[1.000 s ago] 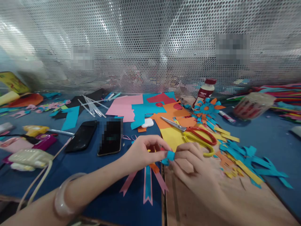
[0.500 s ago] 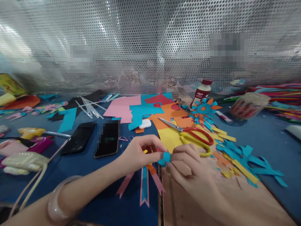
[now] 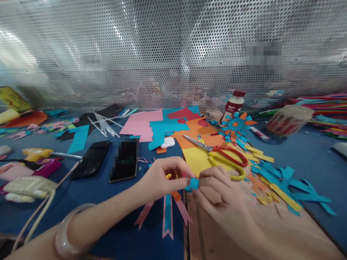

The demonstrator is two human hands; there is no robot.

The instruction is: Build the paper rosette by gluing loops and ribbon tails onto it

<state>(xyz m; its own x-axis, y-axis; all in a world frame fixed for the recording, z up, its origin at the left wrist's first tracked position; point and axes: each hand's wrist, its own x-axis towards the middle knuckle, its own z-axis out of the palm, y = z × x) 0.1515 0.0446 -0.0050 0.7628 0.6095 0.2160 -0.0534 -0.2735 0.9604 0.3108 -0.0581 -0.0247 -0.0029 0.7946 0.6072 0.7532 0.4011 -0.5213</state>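
Observation:
A small curled blue paper strip (image 3: 194,183) is pinched between the fingertips of my left hand (image 3: 169,177) and my right hand (image 3: 221,189). Both hands are closed on it, close together over the middle of the table. Below my left hand hang pink and blue paper ribbon tails (image 3: 168,218) with notched ends. Part of that paper piece, with some yellow and orange, is hidden behind my left hand. Scissors (image 3: 214,150) with one red and one yellow handle lie just beyond my right hand.
Coloured paper sheets (image 3: 143,122) cover the middle back. At left are two phones (image 3: 90,159), a hot glue gun (image 3: 38,153) and clear sticks (image 3: 103,124). At right are a blue-orange paper flower (image 3: 235,124), a bottle (image 3: 232,106), a jar (image 3: 288,121) and blue paper strips (image 3: 287,180).
Both hands stay pinched on the blue strip, and slightly more of its blue face shows between the fingertips. The rest looks the same apart from a slight view shift.

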